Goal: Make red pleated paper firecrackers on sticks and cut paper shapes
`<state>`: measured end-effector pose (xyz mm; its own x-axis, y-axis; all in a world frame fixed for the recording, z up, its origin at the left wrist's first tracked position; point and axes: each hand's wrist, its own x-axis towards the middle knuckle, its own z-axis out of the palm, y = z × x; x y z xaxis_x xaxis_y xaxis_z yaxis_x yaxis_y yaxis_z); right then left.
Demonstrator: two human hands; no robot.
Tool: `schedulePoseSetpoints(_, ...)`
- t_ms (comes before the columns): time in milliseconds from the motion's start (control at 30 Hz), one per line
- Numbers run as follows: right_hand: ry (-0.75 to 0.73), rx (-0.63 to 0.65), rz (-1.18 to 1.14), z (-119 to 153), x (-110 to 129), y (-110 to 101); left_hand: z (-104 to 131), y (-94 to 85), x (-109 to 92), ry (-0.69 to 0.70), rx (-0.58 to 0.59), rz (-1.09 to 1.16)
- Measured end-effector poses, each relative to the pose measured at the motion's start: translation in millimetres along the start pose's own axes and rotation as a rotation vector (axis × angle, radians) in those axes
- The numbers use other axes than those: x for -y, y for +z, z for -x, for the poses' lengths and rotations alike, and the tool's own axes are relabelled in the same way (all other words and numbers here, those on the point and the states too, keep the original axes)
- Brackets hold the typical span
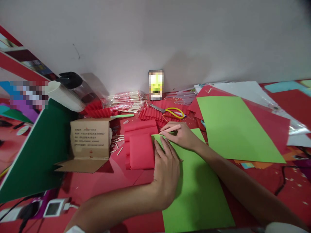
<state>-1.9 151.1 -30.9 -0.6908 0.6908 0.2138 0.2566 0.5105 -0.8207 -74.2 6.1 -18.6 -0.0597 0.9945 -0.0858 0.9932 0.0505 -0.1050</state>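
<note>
While your right hand (pixel 182 135) pinches a pink tool (pixel 175 128) between thumb and fingers, your left hand (pixel 167 166) lies flat, long fingers extended with narrow gaps between them. Item: the tool, pen-shaped, its tip just past your right fingertips, at the top edge of the green sheet (pixel 194 197) near its left corner. Your remaining right fingers are partly hidden; you cannot tell how they curl. Item: the green sheet, lying under both your hands, its corner just beyond your left fingertips, its length running back toward you. Item: red bundle (pixel 142 152), folded, just beside your left hand's outer edge. Item: scissors (pixel 164 110), yellow-handled, beyond your right hand, on pleated red paper. Item: green pen (pixel 125 115), left of the scissors. Item: carton (pixel 89 139), cardboard, left of the bundle. Item: phone (pixel 155 84), upright near the wall (pixel 116 42). Item: second green sheet (pixel 239 127), to your right, over red paper.
</note>
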Motion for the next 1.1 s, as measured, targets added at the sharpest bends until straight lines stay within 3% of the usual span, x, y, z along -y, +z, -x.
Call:
schedulePoseSetpoints(833, -0.061, -0.021, -0.011, 0, -1, -1, 2, 2.9, 2, 0.023, -0.038, -0.025)
schedulePoseSetpoints(967, -0.113, -0.033, -0.017, 0, -3, -2, 13, -6.8, 3, 0.109, -0.146, -0.116)
schedulePoseSetpoints(1100, -0.136, -0.041, -0.008, 0, -6, -1, 24, -34.5, 9, 0.294, -0.307, -0.067)
